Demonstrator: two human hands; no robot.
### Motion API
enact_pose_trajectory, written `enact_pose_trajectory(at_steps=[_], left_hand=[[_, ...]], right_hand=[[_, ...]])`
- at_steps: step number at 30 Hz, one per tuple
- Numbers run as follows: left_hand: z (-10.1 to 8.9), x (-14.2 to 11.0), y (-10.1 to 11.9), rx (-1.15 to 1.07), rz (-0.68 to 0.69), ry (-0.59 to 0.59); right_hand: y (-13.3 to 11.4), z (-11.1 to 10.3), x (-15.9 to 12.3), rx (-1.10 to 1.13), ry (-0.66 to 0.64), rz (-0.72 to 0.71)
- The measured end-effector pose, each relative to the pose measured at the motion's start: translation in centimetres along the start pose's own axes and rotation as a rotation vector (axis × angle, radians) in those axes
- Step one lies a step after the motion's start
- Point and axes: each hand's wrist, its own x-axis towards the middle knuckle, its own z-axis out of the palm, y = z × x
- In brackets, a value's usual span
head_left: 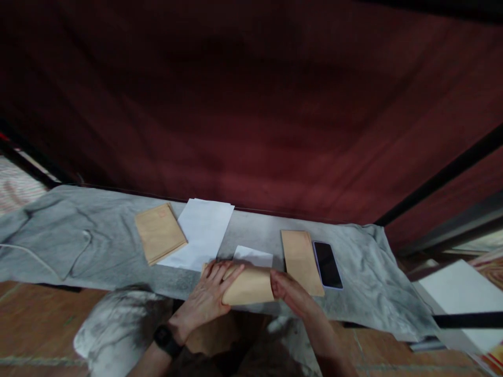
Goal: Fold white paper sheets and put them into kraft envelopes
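A brown paper envelope (pixel 251 287) lies at the front edge of the cloth, its right end bulging a little. My left hand (pixel 208 293), with a dark watch on the wrist, holds its left part, fingers spread over the top and thumb at the near edge. My right hand (pixel 291 292) is closed at the right end; its fingertips are partly hidden by the paper. Just behind the envelope is a small white paper (pixel 253 255), partly covered. To the right lies another brown envelope (pixel 302 262), apparently a stack.
A grey cloth (pixel 113 225) covers the narrow table. On the left are stacked brown envelopes (pixel 159 233) and white sheets (pixel 202 230); a phone (pixel 328 265) lies at right. A white cable (pixel 39 256) crosses the left end. A dark red curtain (pixel 243 131) hangs behind.
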Motion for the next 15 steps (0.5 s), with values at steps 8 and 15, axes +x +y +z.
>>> enact_pose_trajectory(at_steps=[8,15], left_hand=[[-2.3,-3.9,-3.6,0.029,-0.239,0.101],[-1.8,-5.8,-4.0,0.036,-0.279,0.106]], right_hand=[[-1.1,0.2,9.1,-0.714,0.070,-0.181],[0.3,2.9,11.2,-0.895,0.002,-0.166]])
